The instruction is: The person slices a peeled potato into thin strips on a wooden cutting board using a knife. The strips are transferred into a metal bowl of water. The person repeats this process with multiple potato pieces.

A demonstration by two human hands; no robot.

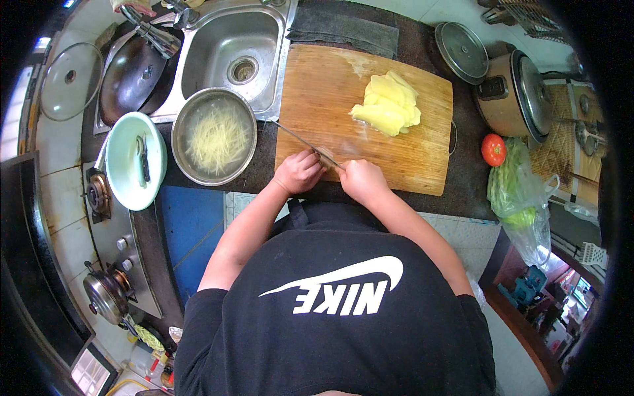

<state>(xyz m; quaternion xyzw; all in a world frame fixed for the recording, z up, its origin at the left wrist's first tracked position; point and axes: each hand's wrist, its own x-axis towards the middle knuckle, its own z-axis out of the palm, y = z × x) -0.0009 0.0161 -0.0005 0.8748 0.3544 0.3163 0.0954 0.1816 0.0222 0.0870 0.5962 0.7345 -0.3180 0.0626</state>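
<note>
My right hand (364, 179) is closed around the handle of a kitchen knife (299, 139). Its blade, seen nearly edge-on, slants up to the left across the near left corner of a wooden cutting board (322, 84). Close by the blade is my left hand (298, 172), fingers curled; a small pale brownish patch shows beside its fingertips, and what they hold or touch is unclear. Farther back on the board lies a fanned pile of thin, pale yellow slices, probably potato (389, 105). Left of the board, a steel bowl (177, 148) holds pale yellow shreds (218, 140) in water.
Behind the steel bowl is a sink (233, 39). A pale green basin (115, 161) with a peeler-like tool stands at left, near a gas stove (111, 237). To the right are a rice cooker (505, 94), a tomato (494, 150) and bagged greens (512, 183). A dark cloth (346, 33) lies behind the board.
</note>
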